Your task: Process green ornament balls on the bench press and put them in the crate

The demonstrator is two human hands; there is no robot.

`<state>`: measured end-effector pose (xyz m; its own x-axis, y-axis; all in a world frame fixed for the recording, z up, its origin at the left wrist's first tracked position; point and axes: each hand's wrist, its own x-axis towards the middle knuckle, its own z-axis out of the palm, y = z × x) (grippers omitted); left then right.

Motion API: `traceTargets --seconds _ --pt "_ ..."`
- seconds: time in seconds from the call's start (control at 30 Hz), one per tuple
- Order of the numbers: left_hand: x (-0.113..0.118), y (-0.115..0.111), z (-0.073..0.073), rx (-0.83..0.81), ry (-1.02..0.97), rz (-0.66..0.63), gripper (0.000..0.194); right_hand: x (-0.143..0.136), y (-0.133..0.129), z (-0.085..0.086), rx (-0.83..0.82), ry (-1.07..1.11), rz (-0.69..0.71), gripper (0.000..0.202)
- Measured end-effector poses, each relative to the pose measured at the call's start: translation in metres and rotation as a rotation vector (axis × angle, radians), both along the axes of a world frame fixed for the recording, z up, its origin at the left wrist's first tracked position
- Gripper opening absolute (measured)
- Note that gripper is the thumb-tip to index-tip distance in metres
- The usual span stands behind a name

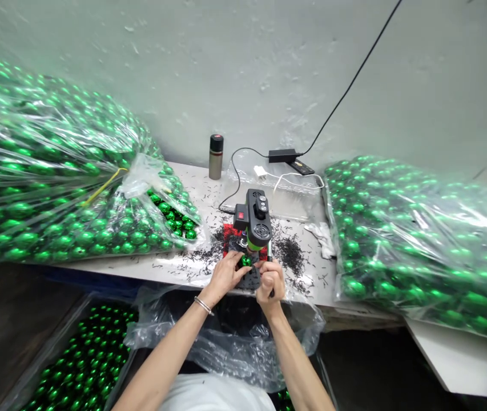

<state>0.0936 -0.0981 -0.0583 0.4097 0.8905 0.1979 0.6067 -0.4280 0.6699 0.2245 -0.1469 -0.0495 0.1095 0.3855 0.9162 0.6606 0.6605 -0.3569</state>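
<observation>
A small black machine (259, 214) with a green ring and a red switch stands on the white table (136, 268). Under its head, my left hand (226, 274) pinches a shiny green ball (245, 260) between thumb and fingers. Just to the right, my right hand (270, 279) is closed round a dark handle at the machine's side, most of it hidden by the fingers. Red material (229, 231) shows around the machine's base. Small black strips (289, 254) lie scattered on both sides of it.
Clear bags of green balls lie at the left (55, 188) and right (418, 240). Behind the machine are a bottle (216, 157), a black adapter (282, 155) and white cable. A lined bin of green balls (84, 359) sits below left; clear plastic (213, 348) hangs at the front.
</observation>
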Motion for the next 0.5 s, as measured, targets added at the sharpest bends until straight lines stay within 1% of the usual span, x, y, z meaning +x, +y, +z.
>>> traceTargets --seconds 0.13,0.2,0.27,0.37,0.43,0.5 --pt "0.001 0.000 -0.001 0.013 -0.010 0.013 0.031 0.001 0.000 0.004 0.023 -0.058 0.024 0.027" --pt "0.002 0.002 -0.002 0.013 -0.015 0.027 0.031 0.002 -0.001 0.012 0.020 -0.067 0.031 0.029" --pt "0.003 0.004 -0.002 0.005 -0.045 0.042 0.031 0.004 -0.003 0.026 -0.002 -0.055 0.030 0.029" --pt "0.000 0.000 -0.002 -0.019 -0.163 0.062 0.030 0.003 -0.005 0.055 -0.061 0.014 0.004 0.028" --pt "-0.006 -0.012 -0.002 -0.037 -0.254 0.072 0.029 0.001 -0.005 0.074 -0.136 0.096 -0.027 0.026" --pt "-0.017 -0.032 -0.004 -0.052 -0.300 0.052 0.031 -0.002 -0.005 0.087 -0.192 0.153 -0.060 0.024"
